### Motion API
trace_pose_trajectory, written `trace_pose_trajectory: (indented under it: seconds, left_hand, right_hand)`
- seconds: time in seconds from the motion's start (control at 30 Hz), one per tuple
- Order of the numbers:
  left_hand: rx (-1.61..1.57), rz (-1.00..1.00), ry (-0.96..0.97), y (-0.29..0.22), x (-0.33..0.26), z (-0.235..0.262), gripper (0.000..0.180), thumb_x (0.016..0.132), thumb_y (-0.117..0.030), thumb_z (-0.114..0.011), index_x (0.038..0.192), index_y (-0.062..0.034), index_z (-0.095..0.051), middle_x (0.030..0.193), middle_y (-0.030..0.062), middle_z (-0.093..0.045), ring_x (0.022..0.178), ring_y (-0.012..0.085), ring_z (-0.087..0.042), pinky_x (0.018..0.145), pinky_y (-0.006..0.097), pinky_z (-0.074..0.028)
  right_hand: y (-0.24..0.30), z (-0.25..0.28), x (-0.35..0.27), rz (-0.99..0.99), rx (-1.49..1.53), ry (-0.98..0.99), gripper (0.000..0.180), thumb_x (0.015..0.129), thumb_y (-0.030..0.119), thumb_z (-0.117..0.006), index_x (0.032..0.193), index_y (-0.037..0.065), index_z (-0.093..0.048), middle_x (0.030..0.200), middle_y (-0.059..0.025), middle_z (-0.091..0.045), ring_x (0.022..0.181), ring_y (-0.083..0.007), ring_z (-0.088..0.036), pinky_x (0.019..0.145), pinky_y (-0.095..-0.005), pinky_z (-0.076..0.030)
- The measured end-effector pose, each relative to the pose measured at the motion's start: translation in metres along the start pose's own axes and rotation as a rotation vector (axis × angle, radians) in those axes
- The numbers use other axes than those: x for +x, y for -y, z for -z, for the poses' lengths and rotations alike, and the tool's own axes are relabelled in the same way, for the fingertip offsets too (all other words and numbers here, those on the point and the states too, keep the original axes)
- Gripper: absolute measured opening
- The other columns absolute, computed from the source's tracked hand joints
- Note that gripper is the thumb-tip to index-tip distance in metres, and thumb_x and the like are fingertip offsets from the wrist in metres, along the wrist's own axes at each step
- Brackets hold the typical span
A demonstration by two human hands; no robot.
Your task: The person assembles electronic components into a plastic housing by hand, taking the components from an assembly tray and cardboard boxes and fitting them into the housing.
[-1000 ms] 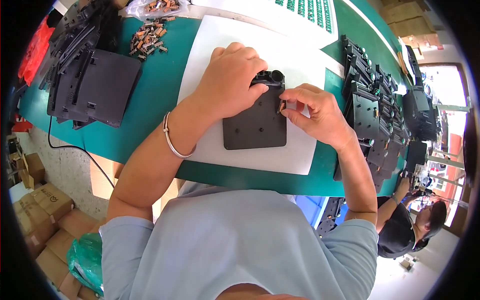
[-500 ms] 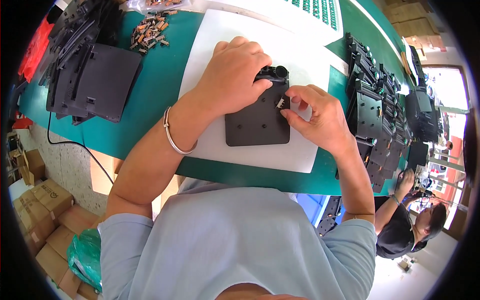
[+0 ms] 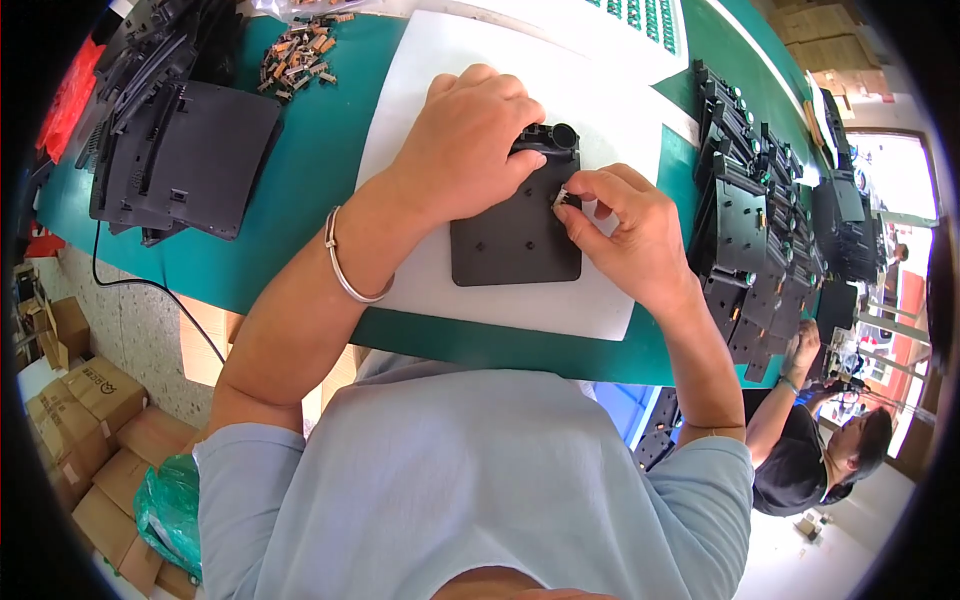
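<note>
Green table (image 3: 300, 210) filling the view, edge to edge. One white sheet (image 3: 420, 130) spread at centre, likely a clean backing so dark parts stand out.

Stack of black plastic panels (image 3: 185, 160) at 10 o'clock, several deep, exact count not clear, parked well clear of the work. Row of black assemblies with green buttons (image 3: 745, 215) at 3 o'clock, overlapping like tiles, too many to count, within reach of the right arm. Cardboard boxes (image 3: 85, 400) on the floor at 8 o'clock, at least four. Another person (image 3: 820, 450) at 4 o'clock, seated at a neighbouring spot.

Now the centre: one square black plate (image 3: 515, 235) lying flat on the sheet, dead middle. Left hand (image 3: 465, 150) pressed down over its top left corner, fingers curled closed around the raised end, seemingly pinning it so nothing slides. One metal bangle (image 3: 350, 270) on that wrist. Right hand (image 3: 625, 235) at the plate's right edge, thumb and forefinger pinched tight on one small metal part (image 3: 563, 197), held against the plate near the top right.

Heap of small brownish parts (image 3: 300, 55) at 11 o'clock, loose, uncountable.
</note>
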State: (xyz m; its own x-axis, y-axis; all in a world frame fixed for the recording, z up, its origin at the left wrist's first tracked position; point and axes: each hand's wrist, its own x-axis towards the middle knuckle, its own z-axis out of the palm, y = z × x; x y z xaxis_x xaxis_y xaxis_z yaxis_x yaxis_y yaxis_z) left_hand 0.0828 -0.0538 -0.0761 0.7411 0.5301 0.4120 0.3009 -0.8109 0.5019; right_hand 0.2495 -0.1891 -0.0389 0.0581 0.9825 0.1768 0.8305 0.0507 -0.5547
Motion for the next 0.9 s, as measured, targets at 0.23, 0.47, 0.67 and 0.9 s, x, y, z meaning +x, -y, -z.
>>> trace_pose_trajectory:
  seconds: [0.23, 0.47, 0.67, 0.9]
  left_hand:
    - [0.008, -0.034, -0.087, 0.002, 0.001, -0.006, 0.028, 0.074, -0.022, -0.075, 0.098, -0.0083, -0.072, 0.094, 0.0025, -0.063, 0.099, 0.0228, -0.055, 0.086, 0.04, -0.04]
    - [-0.001, -0.042, -0.095, 0.002, 0.001, -0.005, 0.027, 0.074, -0.02, -0.074, 0.098, -0.008, -0.071, 0.094, 0.003, -0.064, 0.099, 0.0237, -0.055, 0.086, 0.041, -0.04]
    - [0.011, 0.01, 0.009, -0.001, -0.001, 0.001, 0.03, 0.077, -0.019, -0.074, 0.103, -0.0082, -0.065, 0.106, 0.006, -0.064, 0.107, 0.0276, -0.055, 0.094, 0.041, -0.04]
    - [-0.008, 0.006, 0.015, 0.0, 0.001, 0.0, 0.03, 0.078, -0.019, -0.073, 0.105, -0.0076, -0.065, 0.106, 0.0064, -0.064, 0.107, 0.0275, -0.054, 0.094, 0.041, -0.04]
  right_hand:
    - [0.004, -0.009, 0.006, 0.085, 0.001, -0.049, 0.022, 0.072, 0.006, -0.078, 0.092, 0.005, -0.069, 0.079, -0.0076, -0.062, 0.059, -0.0226, -0.06, 0.055, -0.0338, -0.049]
    - [0.004, -0.009, 0.011, 0.177, -0.069, -0.058, 0.021, 0.067, 0.007, -0.077, 0.086, 0.005, -0.067, 0.076, -0.0082, -0.061, 0.065, -0.0261, -0.061, 0.057, -0.0357, -0.05]
    - [0.006, 0.027, 0.017, 0.097, -0.135, 0.109, 0.018, 0.068, 0.009, -0.076, 0.084, 0.005, -0.067, 0.075, -0.0088, -0.062, 0.064, -0.0281, -0.062, 0.06, -0.0365, -0.051]
    - [0.006, 0.032, 0.031, 0.311, -0.293, 0.276, 0.016, 0.07, 0.005, -0.073, 0.083, 0.003, -0.064, 0.076, -0.0095, -0.062, 0.061, -0.0265, -0.061, 0.056, -0.0362, -0.05]
